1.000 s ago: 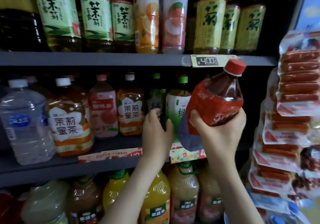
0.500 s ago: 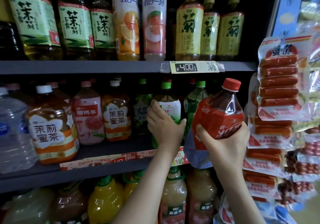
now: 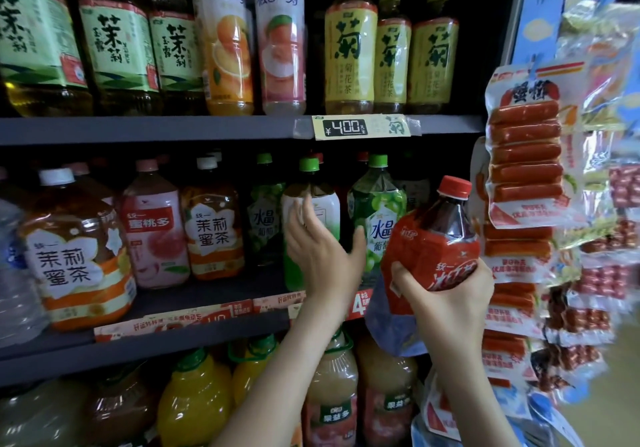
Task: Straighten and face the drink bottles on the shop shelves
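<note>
Grips tilted red-label bottle [image 3: 433, 242] in curled right hand [image 3: 446, 303] at 4 o'clock, off the middle shelf [image 3: 194, 341], cap toward 1 o'clock. Rests left hand [image 3: 320, 259], fingers straight and spread, on green-capped bottle [image 3: 323, 204] standing on that shelf.

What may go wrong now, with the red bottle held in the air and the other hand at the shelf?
The right hand alone holds the large red-label bottle tilted, by its lower part; it may slip.
Its cap is near the hanging sausage packs and may knock them.
A push from the left hand may tip the green-capped bottle at the shelf front.
</note>
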Tool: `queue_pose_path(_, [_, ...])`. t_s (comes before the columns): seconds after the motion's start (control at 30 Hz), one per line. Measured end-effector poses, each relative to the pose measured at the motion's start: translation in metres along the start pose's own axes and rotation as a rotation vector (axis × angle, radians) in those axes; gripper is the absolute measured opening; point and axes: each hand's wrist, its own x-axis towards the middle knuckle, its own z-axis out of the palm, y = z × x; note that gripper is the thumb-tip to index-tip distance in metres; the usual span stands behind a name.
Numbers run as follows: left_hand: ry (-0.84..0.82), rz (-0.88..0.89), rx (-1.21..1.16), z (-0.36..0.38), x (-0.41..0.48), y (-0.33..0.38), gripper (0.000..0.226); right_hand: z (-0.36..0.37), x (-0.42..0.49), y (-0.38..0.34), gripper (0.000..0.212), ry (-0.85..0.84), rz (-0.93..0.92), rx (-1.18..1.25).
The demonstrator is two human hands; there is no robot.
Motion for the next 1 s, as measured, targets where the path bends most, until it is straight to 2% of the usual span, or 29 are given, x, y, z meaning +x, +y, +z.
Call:
queue_pose_path(0.03, [-0.025,0.053,-0.088,-0.007,-0.006,0.006,0.071,-0.002,0.000,-0.004,0.050,0.021,-0.074,-0.029])
queue_pose_path(0.07, [-0.134,0.063,-0.201,-0.015,-0.011,0.010,0.062,-0.005,0.000,-0.006,0.053,0.031,-0.106,-0.036])
queue_pose_path(0.1, [-0.331,0.008,-0.344,-0.026,-0.013,0.013,0.055,-0.007,0.000,-0.011,0.051,0.011,-0.098,-0.007])
queue_pose_path(0.17, [-0.825,-0.223,-0.687,-0.048,-0.012,0.019,0.047,-0.002,-0.001,-0.008,0.039,-0.051,-0.082,0.046])
queue_pose_path(0.2, [-0.990,-0.328,-0.815,-0.055,-0.010,0.018,0.046,0.001,-0.002,-0.007,0.038,-0.087,-0.065,0.050])
queue_pose_path(0.3, [-1.170,-0.393,-0.936,-0.066,-0.005,0.006,0.062,0.009,-0.007,-0.006,0.046,-0.184,0.036,0.081])
queue_pose_path(0.37, [-1.176,-0.371,-0.857,-0.068,-0.006,-0.001,0.080,0.015,-0.012,-0.006,0.039,-0.199,0.109,0.139])
queue_pose_path(0.4, [-1.122,-0.365,-0.790,-0.068,-0.007,-0.004,0.082,0.018,-0.015,-0.007,0.036,-0.200,0.126,0.155])
queue_pose_path(0.47, [-0.879,-0.367,-0.634,-0.066,-0.005,-0.012,0.071,0.020,-0.019,-0.009,0.031,-0.203,0.127,0.159])
queue_pose_path(0.57, [-0.425,-0.376,-0.331,-0.064,0.006,-0.028,0.043,0.022,-0.022,-0.003,0.035,-0.212,0.117,0.112])
queue_pose_path(0.63, [-0.335,-0.364,-0.277,-0.067,0.009,-0.034,0.034,0.024,-0.023,-0.002,0.040,-0.197,0.099,0.066])
queue_pose_path(0.7, [-0.459,-0.335,-0.328,-0.070,0.007,-0.032,0.032,0.027,-0.022,-0.003,0.033,-0.199,0.053,0.050])
queue_pose_path(0.77, [-0.682,-0.348,-0.428,-0.073,0.000,-0.024,0.043,0.028,-0.021,-0.008,0.026,-0.205,0.028,0.076])
queue_pose_path(0.87, [-0.975,-0.533,-0.650,-0.080,-0.009,-0.021,0.068,0.036,-0.024,-0.012,0.028,-0.277,0.043,0.128])
queue_pose_path(0.93, [-1.023,-0.518,-0.686,-0.083,-0.014,-0.025,0.077,0.043,-0.027,-0.011,0.040,-0.301,0.069,0.072])
queue_pose_path(1.0, [-0.944,-0.494,-0.687,-0.084,-0.017,-0.031,0.101,0.050,-0.028,-0.007,0.069,-0.329,0.112,-0.028])
